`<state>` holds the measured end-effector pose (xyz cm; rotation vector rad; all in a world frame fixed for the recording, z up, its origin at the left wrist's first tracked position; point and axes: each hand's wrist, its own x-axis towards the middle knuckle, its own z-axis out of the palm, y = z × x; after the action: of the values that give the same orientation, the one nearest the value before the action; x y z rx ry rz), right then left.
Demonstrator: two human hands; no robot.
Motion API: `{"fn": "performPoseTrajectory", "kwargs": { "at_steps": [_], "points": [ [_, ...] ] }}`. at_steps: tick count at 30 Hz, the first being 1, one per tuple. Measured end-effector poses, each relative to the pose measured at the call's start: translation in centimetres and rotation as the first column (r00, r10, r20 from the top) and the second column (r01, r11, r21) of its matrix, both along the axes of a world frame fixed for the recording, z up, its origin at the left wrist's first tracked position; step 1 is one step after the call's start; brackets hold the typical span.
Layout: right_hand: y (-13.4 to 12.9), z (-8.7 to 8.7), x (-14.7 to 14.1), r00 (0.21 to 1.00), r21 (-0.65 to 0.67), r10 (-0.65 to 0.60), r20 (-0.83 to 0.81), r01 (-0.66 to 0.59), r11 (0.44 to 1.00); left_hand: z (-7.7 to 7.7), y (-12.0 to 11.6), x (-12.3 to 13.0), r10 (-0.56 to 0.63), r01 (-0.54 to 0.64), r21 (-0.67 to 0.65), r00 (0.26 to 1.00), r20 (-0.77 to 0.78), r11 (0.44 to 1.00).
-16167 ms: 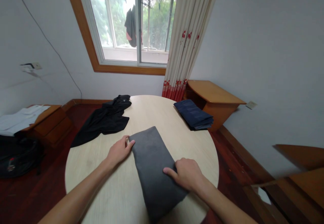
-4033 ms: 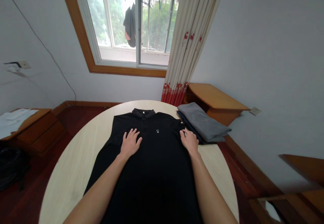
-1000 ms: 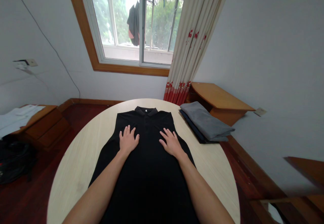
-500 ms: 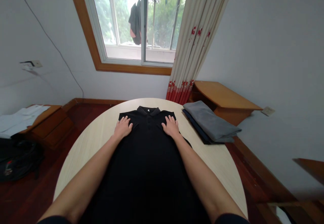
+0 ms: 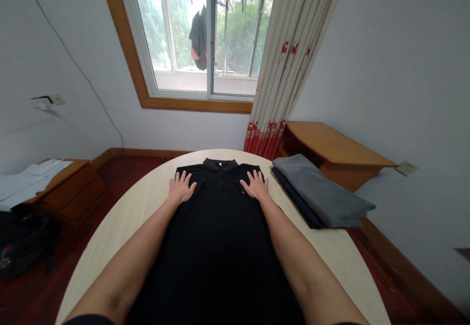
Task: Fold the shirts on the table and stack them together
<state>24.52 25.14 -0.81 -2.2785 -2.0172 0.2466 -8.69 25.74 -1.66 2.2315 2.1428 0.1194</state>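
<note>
A black polo shirt (image 5: 220, 227) lies spread on the round pale table (image 5: 125, 227), its collar at the far side and its lower part running toward me. Flat on the shirt's left shoulder area rests my left hand (image 5: 181, 188), fingers spread. My right hand (image 5: 256, 186) lies the same way on the right shoulder area, thumb pointing inward. Neither hand grips the cloth. The lower end of the shirt merges with the dark area close to my body, so its hem cannot be made out.
Folded grey cloth (image 5: 319, 188) lies on dark folded cloth (image 5: 293, 195) at the table's right edge. Behind it stands a wooden desk (image 5: 338, 144). A wooden cabinet (image 5: 69, 188) with papers and a black bag (image 5: 25, 246) are at left. A curtain (image 5: 286, 70) hangs beside the window.
The view has shifted slightly, so table and folded cloth appear lower and larger. Both hands stay on the shirt's shoulders, with the fingers of both spread a little wider.
</note>
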Motion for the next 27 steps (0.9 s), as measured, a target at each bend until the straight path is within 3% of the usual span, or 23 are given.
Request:
{"fn": "performPoseTrajectory", "kwargs": {
  "at_steps": [3, 6, 9, 11, 15, 19, 23, 25, 27],
  "points": [
    [0.7, 1.1, -0.6, 0.999, 0.013, 0.024, 0.035, -0.025, 1.0, 1.0, 1.2, 1.0, -0.037, 0.037, 0.006, 0.999, -0.024, 0.999],
    [1.3, 1.9, -1.3, 0.994, 0.097, 0.1, 0.052, -0.104, 0.99, 1.4, 2.3, 1.6, -0.166, 0.167, 0.063, 0.986, -0.034, 0.984],
    [2.4, 1.6, -1.2, 0.989, 0.034, 0.146, 0.036, -0.147, 0.989, 1.1, 3.5, 1.5, -0.248, 0.248, 0.012, 0.968, -0.025, 0.969],
    [3.3, 1.1, -0.7, 0.991, -0.008, 0.132, 0.026, -0.132, 0.991, 0.8, 4.2, 1.2, -0.238, 0.238, -0.027, 0.971, -0.013, 0.971],
    [5.3, -0.1, 0.8, 0.991, 0.028, 0.129, 0.027, -0.13, 0.991, 0.2, 5.2, 0.8, -0.177, 0.177, -0.037, 0.984, -0.019, 0.984],
    [6.3, 0.1, 0.9, 0.989, 0.043, 0.137, 0.06, -0.139, 0.989, -0.1, 5.3, 1.1, -0.125, 0.124, -0.033, 0.992, -0.027, 0.992],
    [4.2, 1.5, -1.0, 0.992, 0.175, 0.085, 0.096, -0.1, 0.979, 0.6, 5.2, 1.6, -0.106, 0.103, -0.091, 0.994, -0.038, 0.991],
    [1.7, 2.1, -2.2, 0.996, 0.23, 0.071, 0.054, -0.082, 0.97, 1.5, 4.6, 2.3, -0.092, 0.086, -0.107, 0.995, -0.05, 0.991],
    [-1.7, 2.4, -3.0, 0.995, 0.236, 0.099, 0.01, -0.099, 0.967, 2.4, 2.8, 3.0, -0.078, 0.076, -0.042, 0.995, -0.059, 0.996]
  ]
}}
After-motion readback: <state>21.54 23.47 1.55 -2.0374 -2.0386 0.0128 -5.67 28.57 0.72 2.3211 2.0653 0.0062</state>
